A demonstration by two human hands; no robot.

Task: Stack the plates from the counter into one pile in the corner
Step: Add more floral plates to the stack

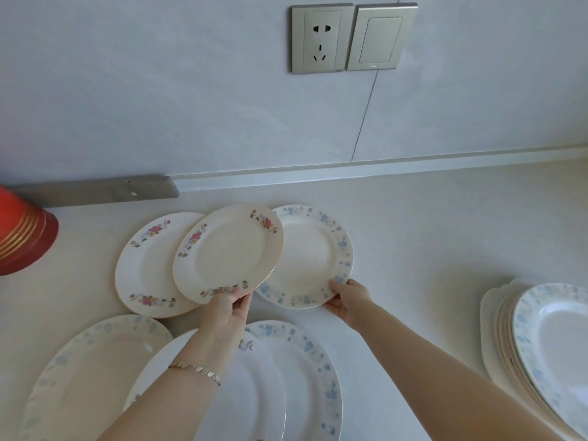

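Cream-white stone bench [429, 224] ran along a pale grey-white wall [191, 90], where a brushed-metal socket plate [322, 39] sat beside a matching switch [381, 37]. The left hand [229, 308] pinched the near rim of a cream round plate with pink flowers [229, 253], lifted and tilted above a second pink-flowered plate [144, 268] lying flat. The right hand [346, 302] had its fingers [338, 286] closed over the near edge of a white plate with a blue floral rim [313, 249], resting on the bench. Three more blue-rimmed plates [305, 377] lay nearest the person. A pile of plates [547, 338] stood at the right edge. A red striped container [22, 230] sat at far left.
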